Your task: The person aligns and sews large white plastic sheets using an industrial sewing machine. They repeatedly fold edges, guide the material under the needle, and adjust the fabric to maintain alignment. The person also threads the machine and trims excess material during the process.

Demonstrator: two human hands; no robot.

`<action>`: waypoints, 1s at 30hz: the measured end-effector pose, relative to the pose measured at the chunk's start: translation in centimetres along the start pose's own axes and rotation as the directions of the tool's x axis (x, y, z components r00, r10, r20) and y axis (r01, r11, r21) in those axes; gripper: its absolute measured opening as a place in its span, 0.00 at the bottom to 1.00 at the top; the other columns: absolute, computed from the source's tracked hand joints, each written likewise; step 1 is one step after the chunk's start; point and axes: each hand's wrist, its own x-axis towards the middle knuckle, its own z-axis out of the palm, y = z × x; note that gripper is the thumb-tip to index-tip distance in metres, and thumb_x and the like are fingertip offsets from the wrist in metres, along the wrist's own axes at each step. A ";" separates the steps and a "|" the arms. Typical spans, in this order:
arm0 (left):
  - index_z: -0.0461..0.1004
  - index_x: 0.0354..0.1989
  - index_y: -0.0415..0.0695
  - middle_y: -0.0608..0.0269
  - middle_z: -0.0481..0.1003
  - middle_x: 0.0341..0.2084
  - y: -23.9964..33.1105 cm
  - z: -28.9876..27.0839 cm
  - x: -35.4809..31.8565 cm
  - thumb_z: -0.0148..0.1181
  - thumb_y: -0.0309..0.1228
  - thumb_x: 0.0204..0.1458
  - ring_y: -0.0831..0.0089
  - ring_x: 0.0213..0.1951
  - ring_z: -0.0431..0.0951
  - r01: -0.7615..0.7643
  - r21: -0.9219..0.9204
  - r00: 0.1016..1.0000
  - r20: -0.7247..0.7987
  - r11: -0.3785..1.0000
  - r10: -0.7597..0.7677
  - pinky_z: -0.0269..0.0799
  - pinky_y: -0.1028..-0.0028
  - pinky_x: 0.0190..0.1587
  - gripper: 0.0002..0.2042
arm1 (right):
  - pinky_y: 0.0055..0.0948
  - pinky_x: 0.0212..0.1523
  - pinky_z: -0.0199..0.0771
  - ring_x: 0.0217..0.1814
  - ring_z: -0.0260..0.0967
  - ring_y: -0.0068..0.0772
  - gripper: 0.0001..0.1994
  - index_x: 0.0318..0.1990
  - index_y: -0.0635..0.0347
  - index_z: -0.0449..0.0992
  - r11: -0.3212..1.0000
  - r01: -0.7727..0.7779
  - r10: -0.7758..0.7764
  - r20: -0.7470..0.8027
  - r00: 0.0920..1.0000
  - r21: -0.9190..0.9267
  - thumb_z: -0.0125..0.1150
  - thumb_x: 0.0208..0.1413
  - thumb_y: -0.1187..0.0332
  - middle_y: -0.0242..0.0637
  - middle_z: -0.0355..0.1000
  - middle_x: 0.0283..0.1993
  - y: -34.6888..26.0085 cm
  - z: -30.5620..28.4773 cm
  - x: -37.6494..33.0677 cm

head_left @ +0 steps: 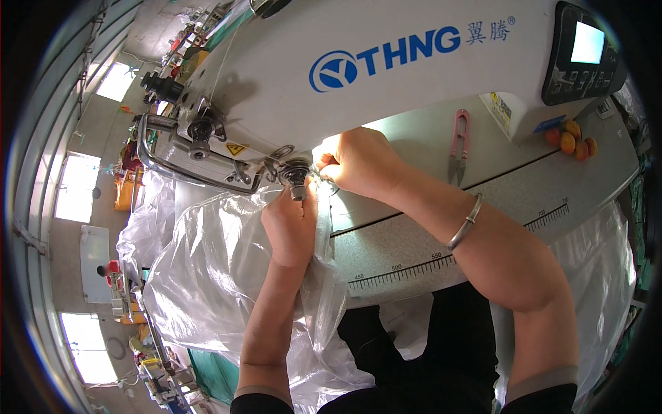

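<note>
A white sewing machine stretches across the top of the view. Beneath its needle end, my left hand is closed at the edge of a clear plastic sheet; the tension knob partly covers its fingertips. Close beside it on the right, my right hand is curled, thumb and fingers pinched together near the needle area. Whatever lies between those fingers is too small to make out. A folded strip of the sheet runs down from both hands along my left forearm. The needle itself is hidden.
Pink-handled thread snips lie on the machine bed right of my hand. Several small orange fruits sit by the machine's base, below a lit control panel. A ruler scale marks the table's front edge. More plastic hangs at right.
</note>
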 end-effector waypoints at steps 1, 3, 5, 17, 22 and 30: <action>0.78 0.39 0.40 0.55 0.74 0.18 0.0 0.0 0.0 0.58 0.25 0.54 0.73 0.17 0.73 -0.007 -0.016 1.000 -0.006 1.000 0.006 0.67 0.75 0.23 0.06 | 0.35 0.27 0.66 0.21 0.67 0.37 0.02 0.24 0.56 0.76 1.000 0.009 -0.009 -0.014 1.000 0.005 0.59 0.44 0.70 0.38 0.70 0.18 0.2 0.2 0.0; 0.78 0.38 0.39 0.56 0.72 0.16 -0.1 0.0 0.0 0.58 0.24 0.54 0.75 0.16 0.70 -0.018 -0.047 1.000 -0.017 0.999 0.017 0.65 0.76 0.22 0.06 | 0.34 0.27 0.66 0.21 0.68 0.37 0.02 0.24 0.57 0.77 1.000 0.017 -0.016 -0.027 1.000 0.012 0.59 0.44 0.71 0.38 0.71 0.18 0.3 0.3 0.0; 0.78 0.39 0.39 0.57 0.71 0.15 -0.1 0.0 0.0 0.59 0.24 0.54 0.78 0.16 0.68 0.007 -0.057 1.000 -0.007 0.998 -0.008 0.64 0.77 0.22 0.06 | 0.34 0.28 0.67 0.21 0.68 0.37 0.02 0.24 0.56 0.77 1.000 0.013 -0.012 -0.025 1.000 0.018 0.60 0.44 0.71 0.37 0.71 0.18 0.2 0.2 0.0; 0.79 0.37 0.37 0.64 0.69 0.13 0.0 0.1 0.1 0.60 0.26 0.54 0.82 0.17 0.64 0.073 -0.095 0.997 -0.014 0.993 -0.075 0.61 0.77 0.21 0.06 | 0.33 0.30 0.69 0.24 0.71 0.37 0.02 0.25 0.56 0.78 0.997 0.045 -0.040 -0.066 0.997 0.065 0.60 0.43 0.71 0.37 0.74 0.21 0.1 0.5 -0.3; 0.79 0.38 0.38 0.63 0.69 0.13 -0.1 0.2 0.1 0.60 0.27 0.54 0.82 0.17 0.65 0.093 -0.089 0.996 0.009 0.992 -0.093 0.62 0.77 0.22 0.07 | 0.34 0.31 0.70 0.26 0.72 0.39 0.02 0.25 0.56 0.78 0.998 0.065 -0.063 -0.072 0.995 0.026 0.60 0.43 0.71 0.36 0.74 0.23 0.2 0.5 -0.2; 0.79 0.38 0.38 0.60 0.70 0.13 -0.8 0.8 0.0 0.60 0.28 0.54 0.78 0.17 0.67 0.095 -0.048 0.995 0.001 0.994 -0.095 0.64 0.75 0.23 0.07 | 0.37 0.31 0.72 0.27 0.73 0.43 0.04 0.25 0.58 0.78 0.994 0.105 -0.108 -0.123 0.986 -0.036 0.62 0.45 0.68 0.39 0.75 0.25 0.4 1.0 -0.3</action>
